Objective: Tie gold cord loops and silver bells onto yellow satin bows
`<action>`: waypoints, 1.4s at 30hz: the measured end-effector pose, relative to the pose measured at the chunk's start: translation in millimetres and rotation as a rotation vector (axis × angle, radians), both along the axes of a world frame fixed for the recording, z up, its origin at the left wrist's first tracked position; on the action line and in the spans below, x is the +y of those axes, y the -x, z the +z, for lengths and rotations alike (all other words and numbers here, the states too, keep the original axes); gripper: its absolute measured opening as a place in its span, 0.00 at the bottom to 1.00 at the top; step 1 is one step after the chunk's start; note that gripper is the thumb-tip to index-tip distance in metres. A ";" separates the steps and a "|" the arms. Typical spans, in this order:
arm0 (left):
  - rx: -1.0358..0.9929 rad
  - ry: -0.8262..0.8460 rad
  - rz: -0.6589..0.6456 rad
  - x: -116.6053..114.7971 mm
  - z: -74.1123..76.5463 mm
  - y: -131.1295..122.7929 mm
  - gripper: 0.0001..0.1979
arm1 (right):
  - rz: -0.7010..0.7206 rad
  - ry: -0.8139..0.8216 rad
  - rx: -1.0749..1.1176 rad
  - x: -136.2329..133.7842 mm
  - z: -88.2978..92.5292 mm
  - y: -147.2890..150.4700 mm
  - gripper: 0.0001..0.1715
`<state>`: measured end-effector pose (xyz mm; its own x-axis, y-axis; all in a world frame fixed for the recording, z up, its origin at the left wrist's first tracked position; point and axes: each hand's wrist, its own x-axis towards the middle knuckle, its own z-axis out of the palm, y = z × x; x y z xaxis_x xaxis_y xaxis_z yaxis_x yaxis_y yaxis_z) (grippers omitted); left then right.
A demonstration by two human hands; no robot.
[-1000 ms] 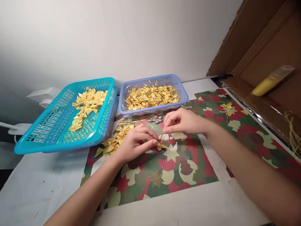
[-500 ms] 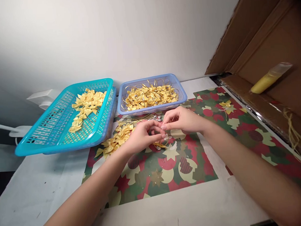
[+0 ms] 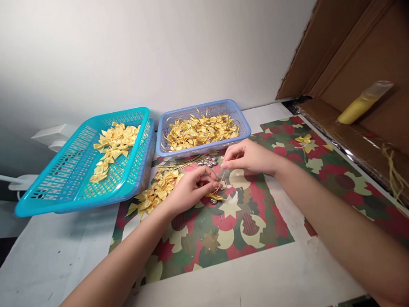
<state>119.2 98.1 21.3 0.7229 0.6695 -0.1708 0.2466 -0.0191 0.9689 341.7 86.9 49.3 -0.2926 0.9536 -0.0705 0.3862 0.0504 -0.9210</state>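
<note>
My left hand [image 3: 194, 186] is closed in a pinch on a thin gold cord [image 3: 223, 175]. Below its fingertips hang a yellow ribbon bow [image 3: 219, 197], partly hidden by the fingers, and a small silver bell [image 3: 213, 201]. My right hand [image 3: 244, 156] pinches the upper end of the same cord, a short way to the right of the left hand. Loose yellow bows [image 3: 159, 191] lie in a pile by my left wrist. Just behind the hands are several silver bells [image 3: 209, 161] and a bundle of gold cords [image 3: 178, 164].
A turquoise basket [image 3: 130, 183] with yellow bows stands at the left, stacked on another basket. Behind the hands, a blue basket [image 3: 204, 151] holds bows with gold cords. A patterned sheet [image 3: 211, 256] covers part of the table. Cardboard [image 3: 352, 54] rises at the right, with a yellow-filled tube [image 3: 355, 109].
My hands were close together, fingertips nearly touching. Now my right hand has drawn slightly up and away, and the cord shows between them. The view has shifted slightly.
</note>
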 end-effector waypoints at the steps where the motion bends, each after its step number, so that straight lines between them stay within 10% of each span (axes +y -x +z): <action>1: 0.014 -0.035 0.003 0.3 1.2 1.5 0.09 | -0.001 0.001 0.002 -0.1 0.2 -0.1 0.13; 12: 0.155 -0.516 0.124 -2.8 22.3 -9.2 0.04 | 0.017 -0.003 0.007 -1.1 1.6 1.2 0.12; 24: 0.021 -0.138 0.095 -0.8 1.7 -12.7 0.10 | 0.031 -0.037 0.068 1.0 -8.4 4.5 0.12; 42: -0.065 -0.031 0.199 -6.4 -8.6 -6.0 0.16 | -0.001 -0.097 0.080 0.2 -4.9 6.7 0.13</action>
